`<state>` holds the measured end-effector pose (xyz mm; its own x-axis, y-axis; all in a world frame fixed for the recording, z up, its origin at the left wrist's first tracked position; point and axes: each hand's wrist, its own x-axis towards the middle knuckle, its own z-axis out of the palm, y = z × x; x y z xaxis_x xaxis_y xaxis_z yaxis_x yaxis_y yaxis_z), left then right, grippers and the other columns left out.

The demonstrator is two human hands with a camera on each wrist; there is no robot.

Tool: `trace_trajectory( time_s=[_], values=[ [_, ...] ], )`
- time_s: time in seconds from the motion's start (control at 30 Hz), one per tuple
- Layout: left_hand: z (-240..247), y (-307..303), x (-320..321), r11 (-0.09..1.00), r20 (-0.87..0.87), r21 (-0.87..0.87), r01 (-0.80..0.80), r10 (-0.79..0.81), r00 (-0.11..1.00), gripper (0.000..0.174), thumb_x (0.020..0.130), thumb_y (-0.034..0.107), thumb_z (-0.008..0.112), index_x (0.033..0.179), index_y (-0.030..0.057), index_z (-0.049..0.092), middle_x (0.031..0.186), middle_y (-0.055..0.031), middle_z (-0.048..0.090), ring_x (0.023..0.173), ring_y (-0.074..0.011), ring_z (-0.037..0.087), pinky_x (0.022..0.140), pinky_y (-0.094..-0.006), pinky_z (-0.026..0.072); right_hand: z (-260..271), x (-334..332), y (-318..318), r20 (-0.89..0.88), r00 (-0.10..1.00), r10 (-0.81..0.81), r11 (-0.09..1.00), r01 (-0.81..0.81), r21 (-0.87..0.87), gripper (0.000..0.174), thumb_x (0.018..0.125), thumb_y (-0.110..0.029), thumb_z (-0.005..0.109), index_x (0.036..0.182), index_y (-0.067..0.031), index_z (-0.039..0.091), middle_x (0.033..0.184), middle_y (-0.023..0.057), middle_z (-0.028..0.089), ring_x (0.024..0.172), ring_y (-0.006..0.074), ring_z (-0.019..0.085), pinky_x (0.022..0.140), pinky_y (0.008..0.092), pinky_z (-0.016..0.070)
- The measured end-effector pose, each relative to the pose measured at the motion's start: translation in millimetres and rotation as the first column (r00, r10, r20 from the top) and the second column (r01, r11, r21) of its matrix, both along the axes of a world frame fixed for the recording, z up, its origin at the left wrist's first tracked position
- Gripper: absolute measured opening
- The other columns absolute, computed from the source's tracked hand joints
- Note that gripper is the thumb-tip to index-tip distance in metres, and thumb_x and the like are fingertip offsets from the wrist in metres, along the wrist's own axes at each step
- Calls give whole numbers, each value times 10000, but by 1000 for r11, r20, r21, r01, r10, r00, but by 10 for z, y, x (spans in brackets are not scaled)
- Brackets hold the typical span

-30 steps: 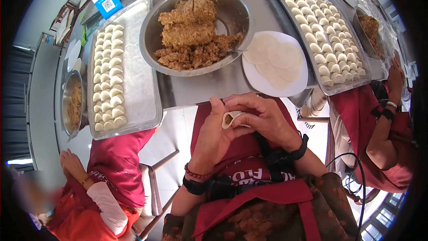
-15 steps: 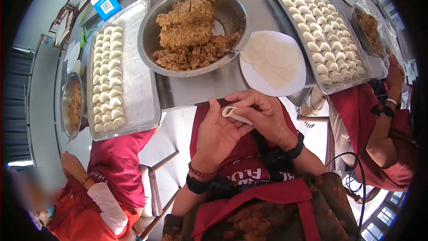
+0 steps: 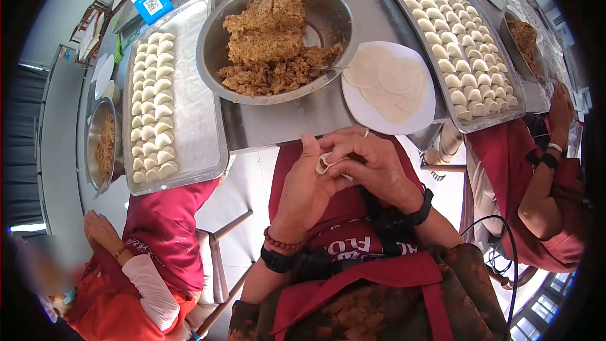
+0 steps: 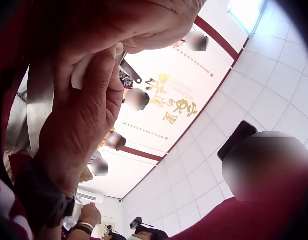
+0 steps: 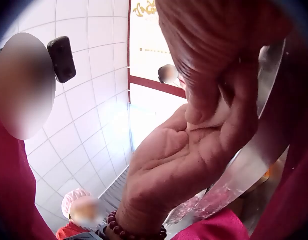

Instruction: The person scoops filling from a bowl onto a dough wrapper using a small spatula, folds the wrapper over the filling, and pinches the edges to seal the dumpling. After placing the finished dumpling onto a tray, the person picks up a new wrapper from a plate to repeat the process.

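Half-folded dumpling (image 3: 326,163) is cradled in the left hand (image 3: 304,189), thumb curled on it, right hand (image 3: 377,165) fingers pinching its rim, just off the steel table's (image 3: 284,121) near edge; uneven pinching probably splits the seam.

Bare bench (image 3: 297,120) runs just in front of the filling bowl (image 3: 328,19). Left of the bowl the dumpling tray (image 3: 196,88) blocks us; right of it the wrapper plate (image 3: 372,120), then a second full tray (image 3: 489,123). Nearer still, our left hand (image 3: 303,186) and right hand (image 3: 379,167) meet in open air.
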<state>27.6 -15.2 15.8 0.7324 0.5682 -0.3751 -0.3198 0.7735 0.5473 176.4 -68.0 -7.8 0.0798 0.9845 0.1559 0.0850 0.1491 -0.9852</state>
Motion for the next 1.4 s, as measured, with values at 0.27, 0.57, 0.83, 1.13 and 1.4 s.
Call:
trace_trajectory(
  time_s=[0.27, 0.57, 0.83, 1.13, 1.4],
  values=[
    [55, 22, -16, 992, -114, 88, 86, -76, 991, 725, 1039, 571, 193, 1327, -30, 479, 1256, -171, 591, 1079, -269, 649, 876, -449, 581, 142, 6, -12, 35, 998, 58, 995, -55, -88, 310, 847, -39, 675, 1155, -76, 679, 1142, 80, 693, 991, 185, 668, 843, 288, 535],
    [-40, 36, -11, 998, -19, 6, 70, -70, 997, 764, 1030, 590, 168, 1360, -38, 454, 1290, -177, 574, 1146, -270, 619, 950, -461, 547, 78, 1, -23, -91, 996, 11, 998, -16, -56, 199, 854, -25, 699, 1050, -57, 705, 1150, 105, 693, 963, 162, 682, 834, 280, 552],
    [-33, -15, 41, 984, 158, -176, -39, 67, 985, 600, 1069, 481, 212, 1342, -11, 419, 1320, -180, 541, 1227, -281, 556, 1060, -464, 464, 51, -36, -14, -152, 980, -130, 991, 123, -56, 102, 881, -31, 689, 980, -29, 714, 1101, 121, 699, 944, 137, 673, 815, 276, 554],
    [-142, -10, 6, 990, 145, -132, -48, 67, 987, 464, 1089, 369, 267, 1316, 4, 442, 1305, -166, 548, 1217, -270, 558, 1049, -467, 472, 25, -16, 7, -77, 992, -104, 995, 104, 0, 104, 866, -24, 694, 970, -31, 689, 1079, 110, 697, 933, 138, 666, 814, 267, 542],
    [-92, -23, 33, 998, 112, -60, -34, 40, 993, 431, 1092, 317, 292, 1327, -17, 430, 1296, -158, 547, 1188, -248, 576, 1036, -438, 486, 38, 16, -1, 6, 997, -75, 997, 75, 23, 148, 832, -26, 713, 972, -48, 670, 1083, 96, 697, 972, 171, 673, 865, 298, 533]
  ],
)
